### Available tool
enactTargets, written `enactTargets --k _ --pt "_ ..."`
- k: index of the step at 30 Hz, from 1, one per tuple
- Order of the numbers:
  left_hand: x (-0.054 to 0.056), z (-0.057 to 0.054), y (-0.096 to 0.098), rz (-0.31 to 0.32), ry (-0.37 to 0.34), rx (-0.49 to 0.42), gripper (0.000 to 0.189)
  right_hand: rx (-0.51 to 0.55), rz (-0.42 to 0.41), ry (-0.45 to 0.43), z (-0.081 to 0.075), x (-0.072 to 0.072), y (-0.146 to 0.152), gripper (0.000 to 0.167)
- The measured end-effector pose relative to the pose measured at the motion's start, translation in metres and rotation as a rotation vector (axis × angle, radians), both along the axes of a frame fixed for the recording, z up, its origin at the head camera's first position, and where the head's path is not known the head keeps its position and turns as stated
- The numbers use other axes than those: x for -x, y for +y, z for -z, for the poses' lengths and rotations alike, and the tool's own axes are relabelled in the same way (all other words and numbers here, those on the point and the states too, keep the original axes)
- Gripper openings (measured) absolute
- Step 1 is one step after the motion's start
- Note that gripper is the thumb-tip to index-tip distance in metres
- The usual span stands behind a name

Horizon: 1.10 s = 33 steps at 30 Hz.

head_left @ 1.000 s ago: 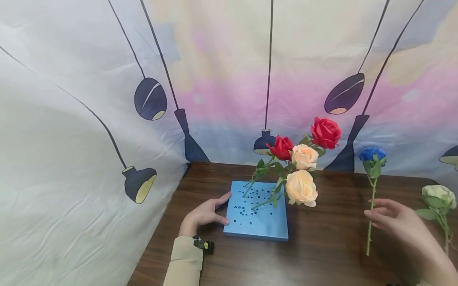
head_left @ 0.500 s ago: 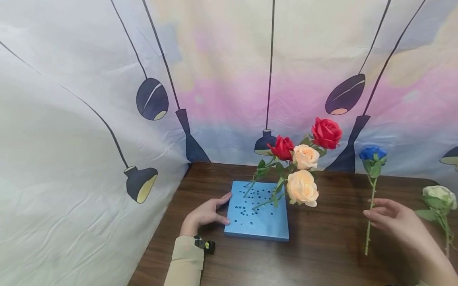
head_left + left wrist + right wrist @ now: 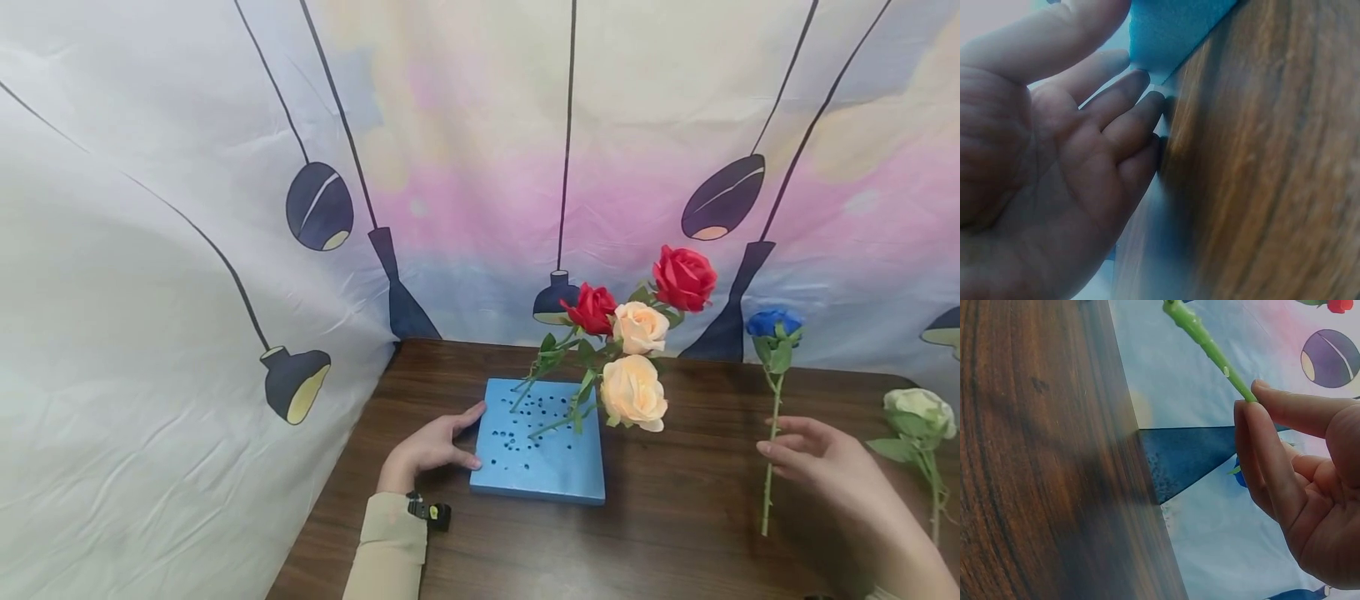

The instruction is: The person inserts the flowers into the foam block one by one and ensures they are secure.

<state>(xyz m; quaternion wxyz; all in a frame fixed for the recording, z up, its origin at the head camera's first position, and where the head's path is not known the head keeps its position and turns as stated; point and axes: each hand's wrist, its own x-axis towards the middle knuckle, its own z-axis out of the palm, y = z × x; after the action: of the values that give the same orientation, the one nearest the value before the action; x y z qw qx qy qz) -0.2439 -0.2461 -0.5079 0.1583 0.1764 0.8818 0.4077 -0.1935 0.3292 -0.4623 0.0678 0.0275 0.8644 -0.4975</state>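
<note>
My right hand (image 3: pixel 828 467) pinches the thin green stem of a blue rose (image 3: pixel 774 323) between thumb and fingertips, the bloom upright. Close up in the right wrist view, the stem's lower end (image 3: pixel 1207 347) sticks out past the fingers. My left hand (image 3: pixel 429 446) touches the left side of a light-blue square block (image 3: pixel 555 479) dotted with holes, thumb and index finger spread along that edge. Stems of two red roses (image 3: pixel 684 278) and two peach roses (image 3: pixel 633 392) stand in the block, leaning right. The left wrist view has the fingers (image 3: pixel 1129 125) loosely bent beside the block's corner.
A white rose (image 3: pixel 918 412) is at the far right, beyond my right forearm. The dark wooden table (image 3: pixel 675 533) ends at a fabric backdrop (image 3: pixel 480 167) printed with hanging lamps, behind and on the left.
My right hand with the blue rose has shifted slightly left. The left hand and the block hold their places.
</note>
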Motion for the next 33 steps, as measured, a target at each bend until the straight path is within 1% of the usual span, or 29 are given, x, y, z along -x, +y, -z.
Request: enactTargets --k 6,13,15,20,26,33 --pt "0.0006 -0.0001 -0.0001 -0.002 -0.005 -0.008 0.101 0.02 -0.003 0.008 -0.0009 -0.002 -0.0036 0.083" --pt "0.0013 -0.0016 -0.0004 -0.002 0.001 -0.007 0.101 0.038 -0.021 0.051 0.0 -0.004 -0.0067 0.075" --pt "0.0011 -0.0012 -0.0004 -0.003 0.001 -0.006 0.101 0.035 -0.027 0.052 -0.0009 -0.004 -0.0062 0.073" --pt "-0.0002 -0.0002 0.0002 -0.004 0.005 0.004 0.101 0.037 -0.036 0.034 -0.0015 -0.0029 -0.0047 0.073" --pt "0.0006 0.0014 0.0005 0.003 0.03 0.004 0.101 0.036 -0.038 0.034 -0.0016 -0.0017 -0.0039 0.075" --pt "0.0015 0.0012 0.0 0.016 0.029 -0.004 0.1 0.028 -0.025 0.032 -0.0007 -0.002 -0.0043 0.077"
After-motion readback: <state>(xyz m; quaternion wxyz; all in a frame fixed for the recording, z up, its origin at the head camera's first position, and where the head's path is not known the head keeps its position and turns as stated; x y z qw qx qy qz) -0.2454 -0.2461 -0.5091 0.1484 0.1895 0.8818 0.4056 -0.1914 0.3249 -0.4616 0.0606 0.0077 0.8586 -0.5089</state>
